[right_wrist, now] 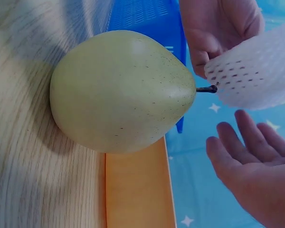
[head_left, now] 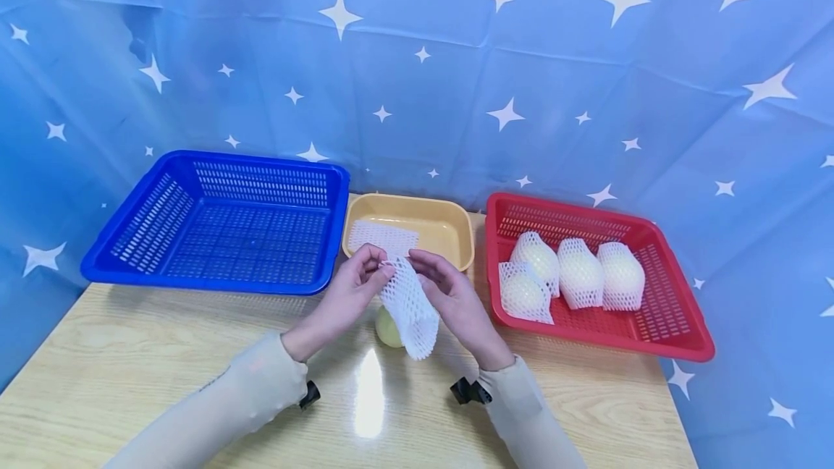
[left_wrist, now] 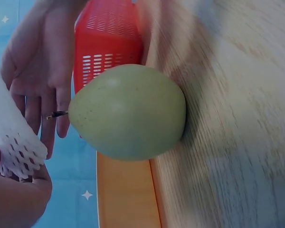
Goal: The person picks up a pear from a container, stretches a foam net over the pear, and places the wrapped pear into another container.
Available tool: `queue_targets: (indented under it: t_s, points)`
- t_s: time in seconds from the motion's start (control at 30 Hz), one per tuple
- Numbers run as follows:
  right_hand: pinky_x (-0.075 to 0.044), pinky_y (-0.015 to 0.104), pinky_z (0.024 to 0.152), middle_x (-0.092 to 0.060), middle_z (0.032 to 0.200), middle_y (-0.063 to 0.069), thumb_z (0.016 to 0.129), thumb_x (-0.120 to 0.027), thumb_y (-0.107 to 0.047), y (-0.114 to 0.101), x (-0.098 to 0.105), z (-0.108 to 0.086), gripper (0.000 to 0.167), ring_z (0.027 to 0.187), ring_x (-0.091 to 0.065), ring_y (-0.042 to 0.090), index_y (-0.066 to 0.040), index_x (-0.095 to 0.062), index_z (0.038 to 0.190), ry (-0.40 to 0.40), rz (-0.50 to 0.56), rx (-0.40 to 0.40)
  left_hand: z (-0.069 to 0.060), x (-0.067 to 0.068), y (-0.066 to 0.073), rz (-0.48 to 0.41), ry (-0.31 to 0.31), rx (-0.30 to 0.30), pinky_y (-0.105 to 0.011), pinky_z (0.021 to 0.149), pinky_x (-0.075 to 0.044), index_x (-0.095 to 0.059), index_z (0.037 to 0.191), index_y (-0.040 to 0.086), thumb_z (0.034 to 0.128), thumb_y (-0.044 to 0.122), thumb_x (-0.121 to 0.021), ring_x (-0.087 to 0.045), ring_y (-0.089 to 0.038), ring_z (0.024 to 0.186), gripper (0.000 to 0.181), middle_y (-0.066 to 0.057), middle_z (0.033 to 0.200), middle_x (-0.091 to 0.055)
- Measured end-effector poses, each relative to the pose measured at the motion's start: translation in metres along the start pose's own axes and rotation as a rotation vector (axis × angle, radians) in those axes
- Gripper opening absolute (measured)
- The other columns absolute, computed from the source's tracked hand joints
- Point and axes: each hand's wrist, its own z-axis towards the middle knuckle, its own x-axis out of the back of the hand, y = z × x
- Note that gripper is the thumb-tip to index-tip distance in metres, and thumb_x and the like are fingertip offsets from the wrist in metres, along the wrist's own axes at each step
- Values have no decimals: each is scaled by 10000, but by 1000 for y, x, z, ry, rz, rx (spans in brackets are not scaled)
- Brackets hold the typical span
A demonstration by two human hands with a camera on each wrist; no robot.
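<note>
A pale green pear (head_left: pixel 387 328) stands on the table, its dark stem pointing up; the left wrist view shows the pear (left_wrist: pixel 128 113) close up. Above it, my left hand (head_left: pixel 352 290) pinches a white foam net sleeve (head_left: pixel 412 310) near its upper end. The sleeve hangs partly in front of the pear in the head view. On the sleeve's other side is my right hand (head_left: pixel 459 302). Its fingers (right_wrist: pixel 247 137) are extended and loosely bent, gripping nothing; whether the thumb touches the net is unclear.
A blue basket (head_left: pixel 257 284) stands at left. A yellow tray (head_left: pixel 449 212) with foam nets (head_left: pixel 381 235) lies behind the hands. Several net-wrapped pears (head_left: pixel 580 273) sit in a red basket (head_left: pixel 625 342) at right. Behind hangs a blue star-patterned curtain (head_left: pixel 417 56).
</note>
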Motion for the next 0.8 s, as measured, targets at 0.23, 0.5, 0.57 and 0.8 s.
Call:
queue_targets:
  t_s: [0.23, 0.5, 0.57, 0.8]
  points:
    - [-465, 327, 1102, -559, 1488, 113, 1034, -649, -170, 0, -2, 3, 528, 1377, -526, 276, -79, -485, 1528, -10, -8, -12, -1, -4, -3, 79, -6, -49, -225, 779, -527, -552, 1114, -23, 1037, 35, -596, -601, -159, 910, 106, -98, 1000, -624]
    - [-486, 349, 1081, -616, 1353, 151, 998, -685, -106, -4, -7, 3, 495, 1253, -589, 282, -29, -538, 1464, 62, -58, -41, -1, -7, -3, 186, 47, -54, -220, 736, -507, -596, 1077, 18, 1015, 18, -620, -596, -169, 868, 67, -85, 966, -644]
    - [-499, 326, 1058, -623, 1304, 159, 983, -708, -112, -5, -7, 2, 475, 1202, -598, 278, -25, -560, 1426, 104, -67, -60, -2, -7, -2, 163, 47, -45, -228, 747, -530, -578, 1087, 8, 1026, 22, -606, -622, -170, 882, 68, -114, 988, -664]
    - [-534, 257, 918, -674, 1165, 140, 946, -767, -163, -7, -5, 2, 435, 1050, -636, 236, -30, -603, 1326, 162, -91, -154, -3, -2, -5, 111, 23, -61, -254, 761, -555, -510, 1113, -1, 1063, 58, -554, -651, -181, 904, 89, -153, 1016, -677]
